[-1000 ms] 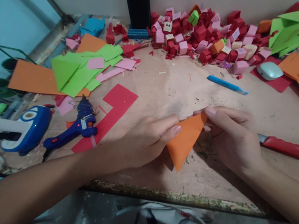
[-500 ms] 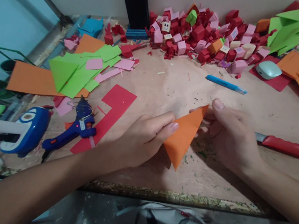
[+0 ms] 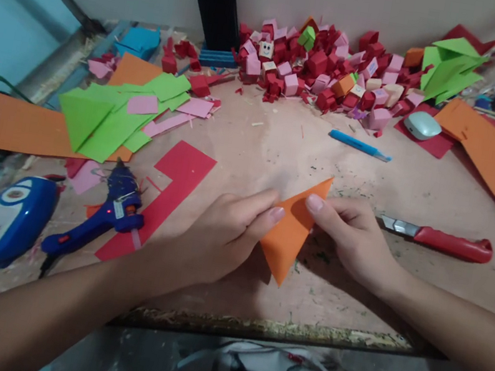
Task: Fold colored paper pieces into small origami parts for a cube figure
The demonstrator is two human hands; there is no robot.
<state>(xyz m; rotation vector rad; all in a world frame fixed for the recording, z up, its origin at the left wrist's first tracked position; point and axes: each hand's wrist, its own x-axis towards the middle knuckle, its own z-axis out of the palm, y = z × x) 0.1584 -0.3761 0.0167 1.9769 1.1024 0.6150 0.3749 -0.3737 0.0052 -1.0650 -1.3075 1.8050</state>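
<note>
Right hand [image 3: 356,242] has come back onto the orange paper triangle [image 3: 287,236]: thumb was lifted off half a second ago, now presses the face near its upper right corner. Left hand [image 3: 231,227] pinches the opposite edge, same as before. Both clamped on the paper, hands apart, paper between them at the near middle of the worktop [image 3: 264,144]. Can't tell if it touches the wood.

Worktop: pale wood, dark specks and scraps, rough front edge [image 3: 298,333]. Far side: heap of paper cubes [image 3: 318,64], mostly red and pink, against a pale panel [image 3: 354,1]; black post [image 3: 214,2] at its left. Glue gun [image 3: 88,228] lies left, beside a red paper cutout [image 3: 184,168]. Red-handled knife [image 3: 453,243] right, blue pen [image 3: 359,144] beyond the hands. Light-blue wall [image 3: 13,26] far left.
</note>
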